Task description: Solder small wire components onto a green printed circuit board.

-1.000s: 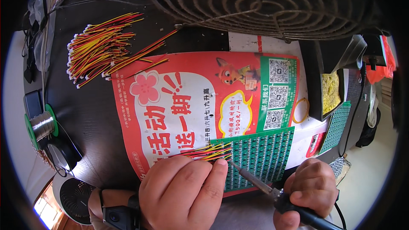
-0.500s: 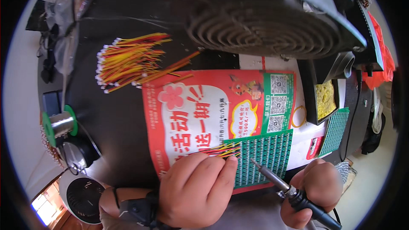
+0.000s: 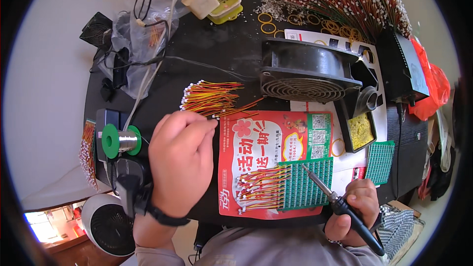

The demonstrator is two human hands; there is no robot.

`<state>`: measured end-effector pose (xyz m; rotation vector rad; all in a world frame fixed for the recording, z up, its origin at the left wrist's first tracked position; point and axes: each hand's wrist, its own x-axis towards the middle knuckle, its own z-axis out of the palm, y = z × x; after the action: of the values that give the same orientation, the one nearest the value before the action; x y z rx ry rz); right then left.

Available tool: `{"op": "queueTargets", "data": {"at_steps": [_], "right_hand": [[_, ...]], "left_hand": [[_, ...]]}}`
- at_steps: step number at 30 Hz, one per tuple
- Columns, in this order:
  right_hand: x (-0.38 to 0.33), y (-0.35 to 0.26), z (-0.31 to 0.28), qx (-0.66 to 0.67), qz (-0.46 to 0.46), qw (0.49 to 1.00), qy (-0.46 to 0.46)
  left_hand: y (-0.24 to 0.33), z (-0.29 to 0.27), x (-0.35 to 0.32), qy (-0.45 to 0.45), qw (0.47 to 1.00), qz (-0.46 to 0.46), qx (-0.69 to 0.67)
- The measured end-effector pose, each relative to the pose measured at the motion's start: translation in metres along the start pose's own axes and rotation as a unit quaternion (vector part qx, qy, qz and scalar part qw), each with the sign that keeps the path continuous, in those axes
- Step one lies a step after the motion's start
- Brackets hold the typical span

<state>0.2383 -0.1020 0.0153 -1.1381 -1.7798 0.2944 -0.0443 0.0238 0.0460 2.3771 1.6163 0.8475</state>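
Note:
In my right hand (image 3: 361, 204) is a soldering iron (image 3: 348, 211), gripped by its dark handle, its metal tip pointing up-left over the green circuit board panel (image 3: 311, 184). Red, yellow and black wires (image 3: 261, 187) with white connectors stretch leftward from the panel's left columns. Both panel and wires rest on a red printed sheet (image 3: 227, 167). My left hand (image 3: 182, 160) is left of the sheet, fingers curled together at the near edge of a pile of loose connector wires (image 3: 209, 96). Whatever lies between those fingertips is hidden.
A black fan (image 3: 308, 76) stands beyond the sheet. Right of it sit a soldering stand with yellow sponge (image 3: 361, 130) and another green panel (image 3: 380, 162). A solder spool (image 3: 120, 141) stands left of my hand. Wire bundles (image 3: 340, 0) and rubber bands (image 3: 350, 33) lie far back.
My left hand has moved from the panel up-left to the loose wire pile, uncovering the row of wires. The soldering iron stays in my right hand. The view now takes in more of the table.

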Motion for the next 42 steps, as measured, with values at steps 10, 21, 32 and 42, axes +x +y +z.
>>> {"op": "queueTargets", "data": {"at_steps": [10, 21, 32, 42], "right_hand": [[-0.002, 0.000, 0.001, 0.004, 0.006, 1.000, 0.008], [0.002, 0.014, 0.001, 0.121, -0.020, 0.992, -0.035], [0.010, -0.015, 0.012, 0.129, 0.146, 0.960, 0.201], [-0.002, 0.001, 0.002, 0.085, 0.052, 0.995, 0.020]], "left_hand": [[-0.011, 0.034, -0.002, 0.000, 1.000, 0.024, 0.011], [0.027, 0.000, -0.022, -0.122, 0.898, -0.170, -0.387], [0.043, 0.010, -0.042, -0.200, 0.843, -0.100, -0.489], [0.040, 0.032, -0.050, -0.096, 0.943, 0.073, -0.311]]}}
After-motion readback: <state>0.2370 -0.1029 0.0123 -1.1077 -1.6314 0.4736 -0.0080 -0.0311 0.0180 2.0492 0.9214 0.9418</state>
